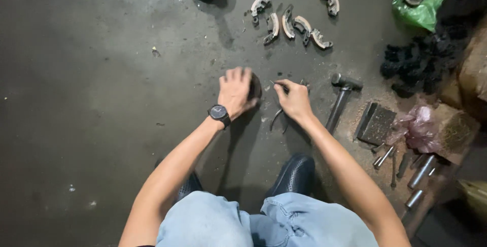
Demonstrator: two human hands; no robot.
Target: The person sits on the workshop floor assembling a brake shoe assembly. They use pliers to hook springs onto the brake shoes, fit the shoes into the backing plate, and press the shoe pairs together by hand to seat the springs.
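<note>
On the concrete floor (pixel 101 100), a dark round part (pixel 254 87) sits under the left hand (pixel 234 92).

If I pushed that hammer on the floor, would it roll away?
Probably not far. The hammer lies flat, and its chunky metal head would likely stop it rolling. It looks heavy at that end, so it might swing round instead. Its long handle seems stiff, not bendy.

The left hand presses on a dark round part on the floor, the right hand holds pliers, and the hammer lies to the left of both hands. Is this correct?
Not quite. The head view shows the hammer lying to the right of both hands, not the left. The rest holds: the left hand presses on the dark round part on the floor, and the right hand holds pliers.
</note>
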